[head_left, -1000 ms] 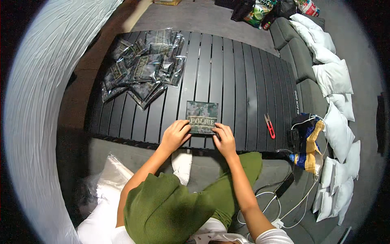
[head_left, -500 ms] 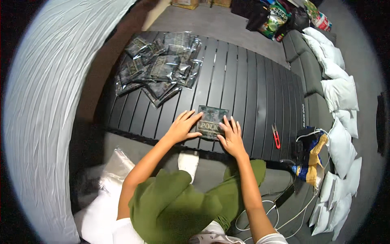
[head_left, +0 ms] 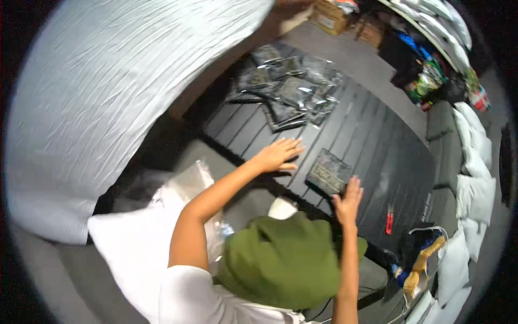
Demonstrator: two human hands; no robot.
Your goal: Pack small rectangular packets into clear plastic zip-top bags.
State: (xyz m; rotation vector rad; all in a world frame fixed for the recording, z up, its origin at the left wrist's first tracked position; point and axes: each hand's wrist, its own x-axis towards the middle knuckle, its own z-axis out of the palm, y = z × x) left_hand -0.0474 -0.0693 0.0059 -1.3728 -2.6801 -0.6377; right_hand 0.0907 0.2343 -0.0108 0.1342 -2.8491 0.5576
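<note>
A folded, dark camouflage-patterned cloth piece (head_left: 328,171) with a lettered band lies flat on the black slatted table (head_left: 372,127). To its left, my left hand (head_left: 278,155) hovers over the table's near edge, fingers stretched, holding nothing and apart from the cloth. My right hand (head_left: 348,202) is by the cloth's right corner with straight fingers; whether it touches the corner I cannot tell. Several similar dark pieces in shiny clear bags (head_left: 297,92) are piled at the table's far left. Beside my left arm, a stack of clear plastic bags (head_left: 195,181) rests on the seat.
Red-handled thread snips (head_left: 389,221) lie on the table to the right. A white pillow (head_left: 129,243) sits at my left. Pale cushions (head_left: 476,200) line the grey sofa on the right, near a blue-and-yellow bag (head_left: 423,264) with a cable. Cardboard boxes (head_left: 329,17) stand beyond the table.
My left hand has come off the cloth piece and moved left. My right hand has slid from its top to its right corner. The whole view has swung left and tilted.
</note>
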